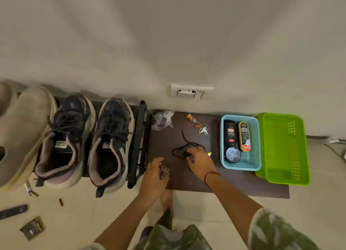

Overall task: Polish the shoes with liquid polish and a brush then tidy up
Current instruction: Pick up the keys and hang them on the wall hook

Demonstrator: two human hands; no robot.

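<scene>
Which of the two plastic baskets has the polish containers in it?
The small blue basket, left of the green basket; it alone holds the polish containers.

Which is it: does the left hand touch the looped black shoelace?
Apart. The head view shows bare dark brown mat between the left hand and the looped black shoelace.

Perforated plastic baskets [282, 148], matt mat [243, 186]

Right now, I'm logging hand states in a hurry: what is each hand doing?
Left hand: holds a small metal object.
Right hand: fingers curled on the black shoelace lying on the mat.
</scene>
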